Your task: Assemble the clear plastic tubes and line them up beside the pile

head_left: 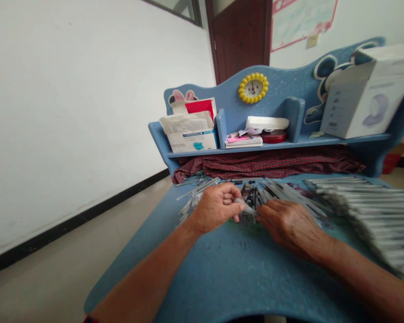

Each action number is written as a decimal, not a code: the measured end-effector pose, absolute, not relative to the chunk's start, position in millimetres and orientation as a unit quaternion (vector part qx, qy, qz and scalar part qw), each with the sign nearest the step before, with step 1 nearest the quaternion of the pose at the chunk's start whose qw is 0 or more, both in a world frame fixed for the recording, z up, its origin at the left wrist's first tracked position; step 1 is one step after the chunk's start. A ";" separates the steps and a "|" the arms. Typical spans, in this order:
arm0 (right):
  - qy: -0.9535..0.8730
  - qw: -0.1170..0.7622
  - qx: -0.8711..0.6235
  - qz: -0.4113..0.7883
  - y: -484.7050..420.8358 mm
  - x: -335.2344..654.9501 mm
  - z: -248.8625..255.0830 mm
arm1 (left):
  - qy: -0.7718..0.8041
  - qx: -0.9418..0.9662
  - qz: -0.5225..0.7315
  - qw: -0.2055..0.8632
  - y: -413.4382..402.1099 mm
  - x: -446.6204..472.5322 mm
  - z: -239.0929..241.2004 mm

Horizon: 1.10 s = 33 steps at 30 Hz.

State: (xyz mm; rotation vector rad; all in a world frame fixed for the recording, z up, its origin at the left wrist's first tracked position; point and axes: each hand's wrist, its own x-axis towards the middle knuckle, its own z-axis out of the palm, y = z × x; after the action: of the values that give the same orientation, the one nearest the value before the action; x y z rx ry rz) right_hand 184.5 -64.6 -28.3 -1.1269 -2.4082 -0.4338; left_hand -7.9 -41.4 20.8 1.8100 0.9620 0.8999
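Observation:
My left hand [217, 205] is closed, pinching a thin translucent tube [246, 207] that looks like a pen barrel. The tube slants down toward my right hand [284, 220], whose fingers are bent together at its far end; what they grip is hidden behind the knuckles. Small black pen parts [252, 194] lie in a heap just beyond both hands. Loose clear pen barrels [294, 197] are spread beyond my right hand, and more whitish tubes [190, 202] lie beyond my left wrist.
A large stack of pen-like sticks [373, 211] covers the right of the blue desk [222, 273]. Along the back lies a red checked cloth [272, 162]. The shelf above bears a mask box [191, 137], a red round tin [274, 136] and a big white box [363, 94].

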 end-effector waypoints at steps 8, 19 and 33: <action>-0.889 0.237 -0.391 -0.031 -67.2 184.9 -23.1 | 0.378 0.717 0.348 0.471 -41.3 -9.8 24.3; -0.897 0.210 -0.385 -0.047 -68.9 184.4 -21.2 | 0.385 0.718 0.341 0.469 -40.2 -12.4 24.7; -0.896 0.215 -0.386 -0.044 -69.9 184.0 -17.6 | 0.399 0.695 0.311 0.511 -32.7 -15.0 22.6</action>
State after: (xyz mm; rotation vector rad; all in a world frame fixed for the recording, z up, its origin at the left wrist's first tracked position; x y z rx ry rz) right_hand 184.0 -69.9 -17.6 -1.0714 -2.4851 -0.1227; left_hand -15.0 -32.7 22.6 1.6730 0.9596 0.7493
